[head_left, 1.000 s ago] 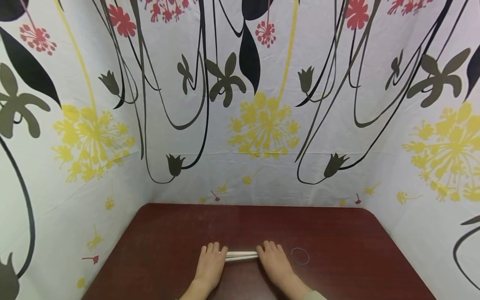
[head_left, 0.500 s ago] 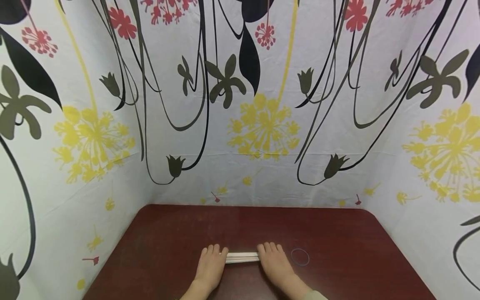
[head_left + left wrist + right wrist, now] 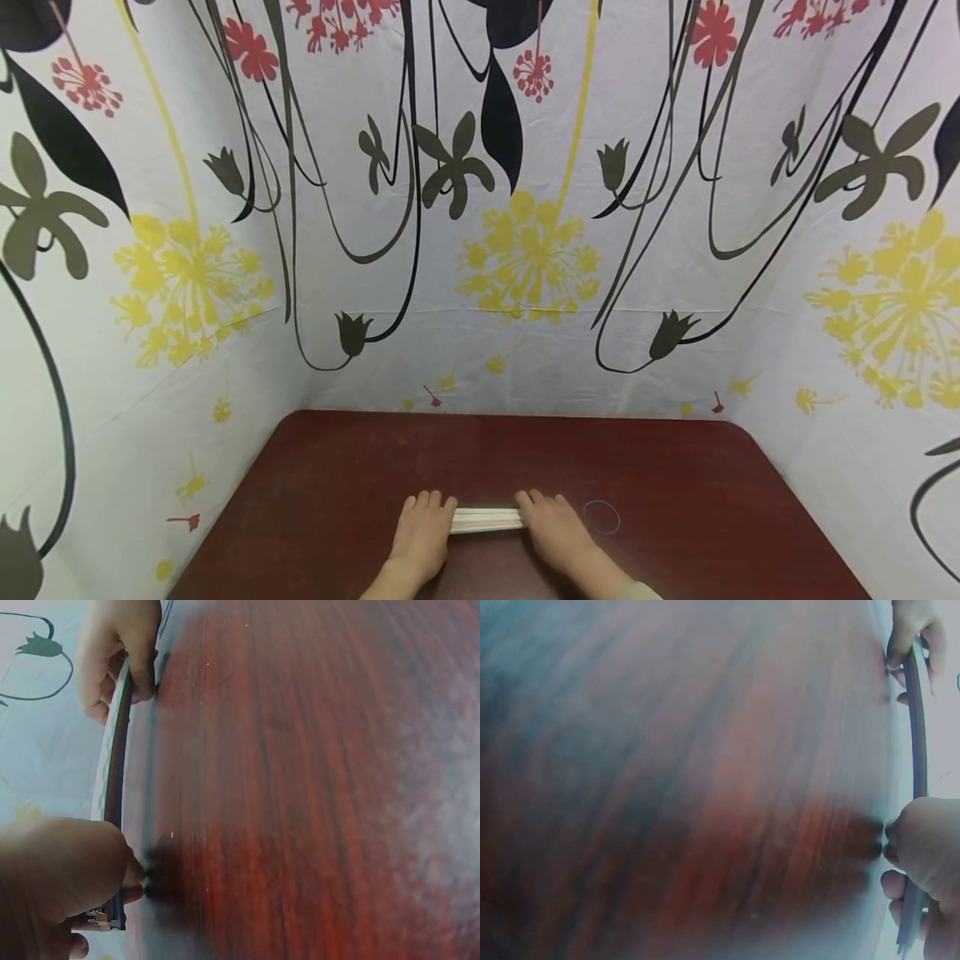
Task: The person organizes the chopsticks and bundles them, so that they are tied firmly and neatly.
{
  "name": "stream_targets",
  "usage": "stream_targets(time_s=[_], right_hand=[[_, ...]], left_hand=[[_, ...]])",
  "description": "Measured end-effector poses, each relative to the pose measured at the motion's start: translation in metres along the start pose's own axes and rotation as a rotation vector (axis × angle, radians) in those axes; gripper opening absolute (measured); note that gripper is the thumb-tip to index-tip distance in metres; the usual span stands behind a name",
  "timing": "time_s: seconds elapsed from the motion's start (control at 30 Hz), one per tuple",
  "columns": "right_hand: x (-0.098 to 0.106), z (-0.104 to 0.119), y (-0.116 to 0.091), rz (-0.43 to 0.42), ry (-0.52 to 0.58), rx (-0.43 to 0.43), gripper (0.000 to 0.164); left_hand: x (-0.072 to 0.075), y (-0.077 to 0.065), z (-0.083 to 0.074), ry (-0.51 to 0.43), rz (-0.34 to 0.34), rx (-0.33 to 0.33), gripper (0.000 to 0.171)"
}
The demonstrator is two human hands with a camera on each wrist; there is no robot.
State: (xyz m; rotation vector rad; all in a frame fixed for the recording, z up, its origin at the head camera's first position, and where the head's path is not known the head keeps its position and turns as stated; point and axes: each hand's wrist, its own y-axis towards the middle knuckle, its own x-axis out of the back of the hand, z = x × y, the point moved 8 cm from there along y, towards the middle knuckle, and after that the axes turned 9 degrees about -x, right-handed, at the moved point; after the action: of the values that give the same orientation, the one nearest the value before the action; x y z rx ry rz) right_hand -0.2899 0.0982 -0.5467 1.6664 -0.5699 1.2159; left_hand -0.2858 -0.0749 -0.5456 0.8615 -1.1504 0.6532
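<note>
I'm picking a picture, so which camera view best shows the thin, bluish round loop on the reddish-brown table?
Head view: the thin, bluish round loop shows whole there. Left wrist view: perhaps a sliver by the right hand. Right wrist view: none visible.

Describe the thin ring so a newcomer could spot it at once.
On the dark red table, the left hand and right hand grip a pale strip. Just right of the right hand lies the thin ring. Unlike the straight strip, it is a round outline with table showing through, and neither hand holds it.
</note>
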Motion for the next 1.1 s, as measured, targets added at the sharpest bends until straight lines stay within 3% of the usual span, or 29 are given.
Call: stream_targets(time_s=[0.23, 0.5, 0.6, 0.73, 0.83, 1.0, 1.1], right_hand=[[0.012, 0.001, 0.002, -0.108, 0.003, 0.059, 0.031], [0.030, 0.001, 0.005, -0.267, 0.072, 0.066, 0.034], [0.033, -0.008, 0.006, -0.265, 0.092, 0.019, 0.036], [0.035, -0.031, 0.008, -0.215, 0.127, -0.133, 0.034], [0.035, -0.046, 0.009, -0.193, 0.305, -0.221, 0.035], [0.041, -0.047, 0.009, -0.246, 0.791, -0.224, 0.027], [0.048, -0.049, 0.008, -0.338, 0.894, -0.318, 0.016]], left_hand=[[0.000, 0.002, 0.006, -0.054, -0.008, 0.039, 0.029], [0.019, 0.001, 0.014, -0.134, -0.194, 0.137, 0.017], [0.024, 0.000, 0.015, -0.142, -0.246, 0.137, 0.017], [0.035, -0.003, 0.019, -0.114, -0.361, 0.136, 0.018], [0.042, -0.006, 0.023, -0.081, -0.441, 0.142, 0.019], [0.048, -0.008, 0.023, -0.060, -0.507, 0.133, 0.024], [0.056, -0.009, 0.022, -0.027, -0.580, 0.112, 0.033]])
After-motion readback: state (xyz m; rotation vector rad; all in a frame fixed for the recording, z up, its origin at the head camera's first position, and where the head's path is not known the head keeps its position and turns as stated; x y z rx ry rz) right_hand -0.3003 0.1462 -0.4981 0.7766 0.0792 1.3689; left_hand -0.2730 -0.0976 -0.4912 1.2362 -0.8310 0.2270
